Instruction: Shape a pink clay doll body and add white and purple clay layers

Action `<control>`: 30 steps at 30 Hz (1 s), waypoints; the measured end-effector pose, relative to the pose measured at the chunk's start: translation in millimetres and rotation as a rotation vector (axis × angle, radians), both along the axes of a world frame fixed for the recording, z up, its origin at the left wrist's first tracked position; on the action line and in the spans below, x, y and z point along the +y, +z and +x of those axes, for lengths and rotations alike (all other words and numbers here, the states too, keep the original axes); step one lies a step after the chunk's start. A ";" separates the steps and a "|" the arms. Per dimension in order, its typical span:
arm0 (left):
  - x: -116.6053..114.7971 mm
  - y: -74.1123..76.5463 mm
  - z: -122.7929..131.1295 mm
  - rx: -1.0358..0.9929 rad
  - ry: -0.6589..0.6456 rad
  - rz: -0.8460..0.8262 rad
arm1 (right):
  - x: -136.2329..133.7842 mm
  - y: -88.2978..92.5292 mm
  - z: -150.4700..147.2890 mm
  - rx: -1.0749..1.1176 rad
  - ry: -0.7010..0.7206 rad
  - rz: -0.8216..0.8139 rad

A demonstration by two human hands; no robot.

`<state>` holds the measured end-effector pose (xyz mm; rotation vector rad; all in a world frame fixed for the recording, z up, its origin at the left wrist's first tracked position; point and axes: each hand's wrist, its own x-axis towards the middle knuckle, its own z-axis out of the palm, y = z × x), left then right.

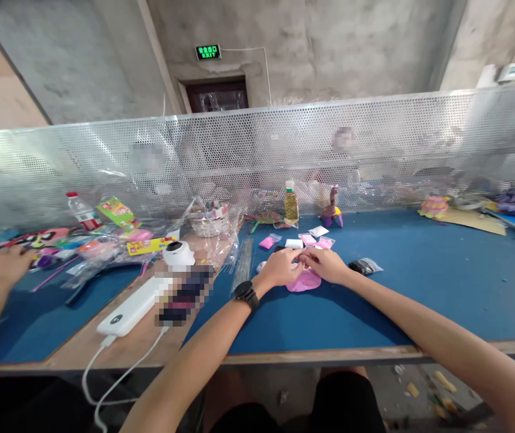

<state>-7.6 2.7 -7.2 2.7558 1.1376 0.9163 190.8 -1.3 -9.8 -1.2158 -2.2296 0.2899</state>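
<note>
My left hand [281, 267], with a black watch [246, 294] on its wrist, meets my right hand [327, 264] above the blue mat. The fingers of both hands are bent and pinched close together; whatever is between them is too small or hidden to name. Just under the fingers lies a flat, soft pink piece [304, 281]. Beyond the hands are a small white cylinder [294, 243] and small packets of pink material [270, 241]. A packet of black material [366, 266] lies to the right of my right hand. Left of my left hand is a bundle of thin wires [242, 264].
A bottle of yellow liquid [290, 205] and a brown-and-purple animal figure [331, 210] stand by the perforated metal screen [257, 144]. A white power bank [135, 305], cables and a white camera [178, 255] sit leftward. Another person's hand [2, 267] is at far left.
</note>
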 end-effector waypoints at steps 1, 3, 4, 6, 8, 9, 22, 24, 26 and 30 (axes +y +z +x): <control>0.3 0.0 -0.5 -0.012 -0.014 -0.009 | 0.2 0.2 0.3 0.002 0.008 -0.005; 1.7 -0.5 -1.6 -0.042 -0.047 -0.028 | 0.9 0.2 1.2 0.001 0.024 -0.006; 2.6 -0.9 -2.0 -0.056 -0.059 -0.037 | 1.2 0.1 1.6 -0.001 0.031 -0.005; 4.4 -1.6 -2.8 -0.076 -0.073 -0.049 | 1.4 -0.4 2.2 0.005 0.047 -0.001; 5.8 -1.7 -3.2 -0.088 -0.084 -0.057 | 1.2 -0.8 2.4 0.018 0.065 0.002; 6.2 -1.5 -3.3 -0.091 -0.088 -0.059 | 1.0 -0.9 2.4 0.023 0.073 0.006; 0.4 5.0 -3.2 -0.001 -0.035 -0.035 | -1.5 0.3 0.6 -0.024 0.043 0.038; -0.1 4.9 -3.1 0.003 -0.043 -0.028 | -1.8 0.5 0.8 -0.034 0.028 0.034; -0.6 4.8 -2.9 0.007 -0.045 -0.022 | -2.0 0.6 1.0 -0.050 0.008 0.035; -3.0 6.6 -2.3 0.046 -0.017 -0.020 | -2.2 1.3 1.0 -0.072 -0.025 0.052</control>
